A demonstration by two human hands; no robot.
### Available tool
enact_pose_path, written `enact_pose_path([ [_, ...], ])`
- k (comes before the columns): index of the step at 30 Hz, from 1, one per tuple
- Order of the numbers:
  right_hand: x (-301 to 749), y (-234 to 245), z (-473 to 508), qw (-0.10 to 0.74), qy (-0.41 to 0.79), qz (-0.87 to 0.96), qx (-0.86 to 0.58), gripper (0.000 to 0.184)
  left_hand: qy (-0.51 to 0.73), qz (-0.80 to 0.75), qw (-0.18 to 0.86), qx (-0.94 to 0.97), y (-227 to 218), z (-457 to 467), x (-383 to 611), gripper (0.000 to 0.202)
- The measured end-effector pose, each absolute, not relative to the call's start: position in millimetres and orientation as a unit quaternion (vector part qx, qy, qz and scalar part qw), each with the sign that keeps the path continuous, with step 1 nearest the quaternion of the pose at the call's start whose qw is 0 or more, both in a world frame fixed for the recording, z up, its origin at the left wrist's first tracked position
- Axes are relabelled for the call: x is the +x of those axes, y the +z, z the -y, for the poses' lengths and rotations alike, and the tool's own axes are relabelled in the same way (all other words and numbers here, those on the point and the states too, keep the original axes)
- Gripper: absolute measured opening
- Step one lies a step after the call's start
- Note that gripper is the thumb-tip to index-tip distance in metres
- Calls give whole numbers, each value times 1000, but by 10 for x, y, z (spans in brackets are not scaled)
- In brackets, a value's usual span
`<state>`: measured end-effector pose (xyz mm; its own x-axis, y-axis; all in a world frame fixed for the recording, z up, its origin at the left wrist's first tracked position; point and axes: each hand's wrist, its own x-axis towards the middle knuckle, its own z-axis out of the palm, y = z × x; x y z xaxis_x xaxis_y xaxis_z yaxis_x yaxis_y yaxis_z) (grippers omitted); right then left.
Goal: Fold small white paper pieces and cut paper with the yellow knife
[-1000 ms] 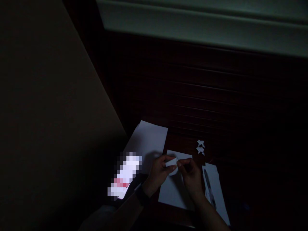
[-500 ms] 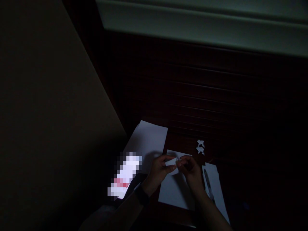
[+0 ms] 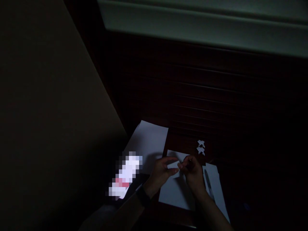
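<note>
A small folded piece of white paper (image 3: 172,165) is held above a larger white sheet (image 3: 172,192) on the dark table. My left hand (image 3: 160,171) grips its left side between thumb and fingers, with a dark band on the wrist. My right hand (image 3: 192,170) is closed in a pinch at the paper's right end. Its fingertips partly hide that end. Two small folded paper shapes (image 3: 201,147) lie on the table beyond my right hand.
A lit phone (image 3: 127,175), its screen blurred out, is on the left. Behind it lies white paper (image 3: 151,134). On the right, a pen (image 3: 208,181) rests on white paper strips (image 3: 218,192). Dark slatted wood (image 3: 192,86) stands behind, and a pale panel (image 3: 60,80) rises at left.
The folded paper and both hands have shifted slightly to the right and down. My right fingers have moved a little along the paper's right end. Other things stay where they were.
</note>
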<state>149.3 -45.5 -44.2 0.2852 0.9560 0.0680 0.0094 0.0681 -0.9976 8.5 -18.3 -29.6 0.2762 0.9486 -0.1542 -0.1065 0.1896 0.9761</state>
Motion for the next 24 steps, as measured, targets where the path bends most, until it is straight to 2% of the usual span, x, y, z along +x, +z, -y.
enact_pose_path([
  [7,1507,-470,454,601,372,431,-561,18,373,-423,656,501,-337,189,75,60],
  [14,1490,-491,471,611,407,399,-550,19,361,-374,730,444,-316,263,118,37],
  [24,1563,-484,441,570,475,418,-524,22,375,-443,652,488,-412,221,84,27],
])
